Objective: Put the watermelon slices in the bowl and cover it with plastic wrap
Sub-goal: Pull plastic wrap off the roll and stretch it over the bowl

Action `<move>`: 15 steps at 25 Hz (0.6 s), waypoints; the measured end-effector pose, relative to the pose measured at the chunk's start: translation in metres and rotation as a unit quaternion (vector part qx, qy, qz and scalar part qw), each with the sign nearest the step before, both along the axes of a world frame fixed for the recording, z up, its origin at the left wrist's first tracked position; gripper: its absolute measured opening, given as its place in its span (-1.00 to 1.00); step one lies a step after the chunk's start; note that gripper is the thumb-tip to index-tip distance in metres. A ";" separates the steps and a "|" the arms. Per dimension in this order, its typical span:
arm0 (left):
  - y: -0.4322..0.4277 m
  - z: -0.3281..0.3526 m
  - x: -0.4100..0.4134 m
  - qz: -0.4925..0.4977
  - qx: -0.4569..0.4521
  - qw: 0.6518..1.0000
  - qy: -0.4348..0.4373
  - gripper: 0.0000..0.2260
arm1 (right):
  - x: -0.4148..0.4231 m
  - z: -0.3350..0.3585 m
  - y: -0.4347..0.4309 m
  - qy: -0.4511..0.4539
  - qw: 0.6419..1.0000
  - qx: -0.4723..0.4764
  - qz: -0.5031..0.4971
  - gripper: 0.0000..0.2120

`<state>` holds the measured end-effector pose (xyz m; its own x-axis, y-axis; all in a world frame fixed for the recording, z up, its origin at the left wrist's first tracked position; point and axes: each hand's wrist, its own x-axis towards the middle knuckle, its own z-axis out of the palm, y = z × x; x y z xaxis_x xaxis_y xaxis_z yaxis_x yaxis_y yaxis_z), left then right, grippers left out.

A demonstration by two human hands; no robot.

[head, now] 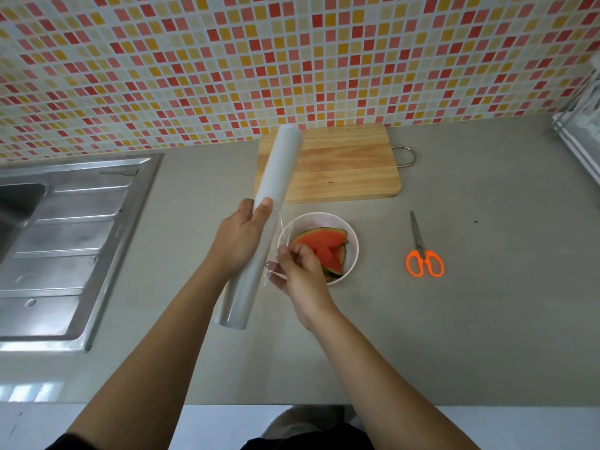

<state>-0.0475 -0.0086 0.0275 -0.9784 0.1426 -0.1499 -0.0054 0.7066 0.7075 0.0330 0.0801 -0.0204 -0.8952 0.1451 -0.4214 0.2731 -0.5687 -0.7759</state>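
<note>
A white bowl (337,222) stands on the grey counter and holds watermelon slices (319,240) with red flesh and green rind. My left hand (238,237) grips a long roll of plastic wrap (276,177), held slanted above the counter just left of the bowl. My right hand (303,276) pinches the loose edge of clear film (276,254) pulled a short way off the roll, over the bowl's near left rim. That hand hides part of the bowl and slices.
A wooden cutting board (347,164) with a metal handle lies behind the bowl. Orange-handled scissors (422,251) lie to the right. A steel sink (65,238) with drainboard fills the left. A rack (581,138) sits at the far right edge.
</note>
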 end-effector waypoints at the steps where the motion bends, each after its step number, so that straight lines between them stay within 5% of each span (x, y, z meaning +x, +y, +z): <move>1: 0.000 -0.001 -0.001 0.003 0.004 1.000 0.000 -0.63 | -0.001 0.001 0.000 0.000 1.000 0.011 0.000 -0.90; 9: 0.000 0.000 -0.012 0.012 0.056 0.998 -0.015 -0.57 | 0.007 -0.001 0.002 -0.002 0.991 0.095 0.094 -0.85; 15: 0.003 0.000 -0.015 0.015 0.038 0.999 -0.011 -0.61 | 0.007 0.004 -0.012 0.044 0.983 0.176 0.012 -0.79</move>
